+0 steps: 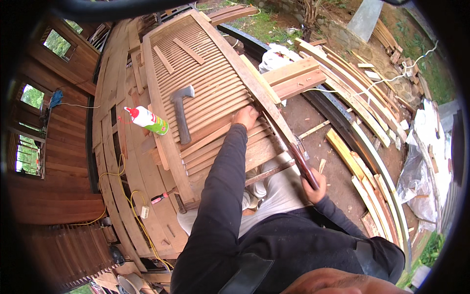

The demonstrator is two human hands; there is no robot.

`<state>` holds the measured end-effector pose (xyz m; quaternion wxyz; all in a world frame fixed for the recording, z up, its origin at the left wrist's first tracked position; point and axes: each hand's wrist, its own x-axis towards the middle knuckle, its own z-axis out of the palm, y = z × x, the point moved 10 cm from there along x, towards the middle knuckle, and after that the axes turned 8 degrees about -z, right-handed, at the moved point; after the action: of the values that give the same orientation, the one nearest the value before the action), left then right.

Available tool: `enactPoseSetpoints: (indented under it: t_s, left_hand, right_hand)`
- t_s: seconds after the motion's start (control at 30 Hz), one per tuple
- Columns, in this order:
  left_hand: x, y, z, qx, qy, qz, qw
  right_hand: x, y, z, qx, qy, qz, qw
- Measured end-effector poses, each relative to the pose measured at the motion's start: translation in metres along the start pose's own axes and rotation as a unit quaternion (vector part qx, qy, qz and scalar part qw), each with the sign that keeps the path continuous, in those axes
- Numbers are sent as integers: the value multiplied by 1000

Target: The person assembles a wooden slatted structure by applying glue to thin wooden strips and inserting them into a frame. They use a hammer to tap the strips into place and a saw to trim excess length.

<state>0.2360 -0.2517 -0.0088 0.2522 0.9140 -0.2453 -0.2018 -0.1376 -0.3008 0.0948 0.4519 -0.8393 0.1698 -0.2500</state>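
Note:
A large wooden louvre panel (pixel 196 59), its frame filled with rows of narrow slats, stretches in front of me. My left hand (pixel 246 117) is closed at the panel's right rail, around the end of a wooden slat (pixel 210 140); its fingertips are partly hidden. Along the rail's near right end, my right hand (pixel 314 187) grips a tool with a dark reddish-brown handle (pixel 309 175) and a metal part; its exact kind is unclear. A hatchet-like tool (pixel 182 112) lies across the slats, beside a white and green glue bottle (pixel 149 121) with a red cap.
Two loose slats (pixel 188 51) rest on the panel's far part. A red-handled screwdriver (pixel 159 198) and a yellow cord (pixel 132 203) lie on the planks at left. Thick boards (pixel 296 78) jut out right of the panel, with long timber stacks (pixel 352 93) beyond.

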Motion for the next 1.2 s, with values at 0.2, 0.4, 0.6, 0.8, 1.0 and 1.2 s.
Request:
enactPoseSetpoints:
  t_s: [0.2,0.4,0.6,0.8,1.0,1.2]
  left_hand:
    - [-1,-5,1,19,6,-5,1000]
    - [3,-4,3,14,13,13,1000]
    - [-6,2,-3,32,23,0,999]
    - [-6,1,1,51,4,-3,999]
    - [-7,-1,0,38,-1,-4,999]
    - [-16,5,2,39,29,27,998]
  right_hand:
    - [-47,-7,-26,-14,-2,7,1000]
    - [3,14,8,11,2,21,1000]
    - [-50,-10,-31,13,2,37,999]
    - [2,7,-3,2,4,10,1000]
    - [-40,-2,-29,-9,-7,22,1000]
    - [14,12,0,20,7,-16,1000]
